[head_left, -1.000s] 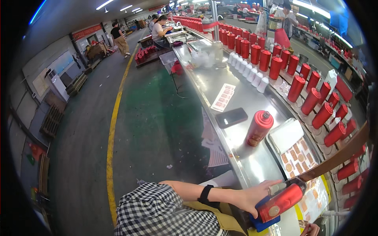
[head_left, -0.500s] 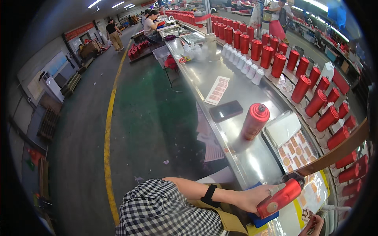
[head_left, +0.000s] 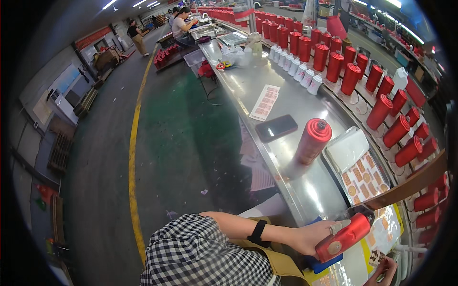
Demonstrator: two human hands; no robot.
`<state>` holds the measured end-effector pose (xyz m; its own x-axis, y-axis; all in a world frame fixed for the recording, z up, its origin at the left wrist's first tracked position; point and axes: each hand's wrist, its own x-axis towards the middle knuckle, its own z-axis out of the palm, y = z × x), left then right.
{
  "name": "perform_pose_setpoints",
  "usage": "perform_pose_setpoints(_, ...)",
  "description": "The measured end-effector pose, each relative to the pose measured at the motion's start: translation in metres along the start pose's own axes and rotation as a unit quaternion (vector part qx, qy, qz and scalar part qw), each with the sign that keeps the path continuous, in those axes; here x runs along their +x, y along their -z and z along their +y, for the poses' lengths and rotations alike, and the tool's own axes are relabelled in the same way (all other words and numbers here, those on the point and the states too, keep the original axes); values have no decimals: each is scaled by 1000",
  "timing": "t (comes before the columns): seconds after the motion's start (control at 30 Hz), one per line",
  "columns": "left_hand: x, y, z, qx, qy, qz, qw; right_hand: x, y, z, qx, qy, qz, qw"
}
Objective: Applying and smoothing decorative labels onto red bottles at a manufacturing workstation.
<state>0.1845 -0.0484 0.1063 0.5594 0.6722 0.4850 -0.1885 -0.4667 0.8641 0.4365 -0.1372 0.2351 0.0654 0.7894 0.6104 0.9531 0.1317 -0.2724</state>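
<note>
Steel bench [head_left: 305,186]: one red bottle [head_left: 344,237] is clasped by the left hand [head_left: 310,237]; another bottle [head_left: 312,141] stands unhandled; right hand [head_left: 384,269] barely seen, grip unclear.

Red cylindrical bottle [head_left: 344,237] — tipped on its side, neck pointing up-right — over a blue pad [head_left: 324,262] at the steel table's near edge.
</note>
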Motion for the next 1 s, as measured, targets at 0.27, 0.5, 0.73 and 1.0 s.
perform_pose_setpoints(0.27,2,-6,-12,14,-13,1,1000,2,-8,7,27,9,11,1000)
perform_pose_setpoints(0.5,11,-3,11,-33,141,-70,987,-15,-13,18,76,-59,15,995)
perform_pose_setpoints(0.73,14,-7,2,-62,120,-77,988,-24,-4,12,61,-134,16,989)
perform_pose_setpoints(1.0,27,-3,-15,-5,196,-59,979,23,-25,11,145,-90,-33,985)
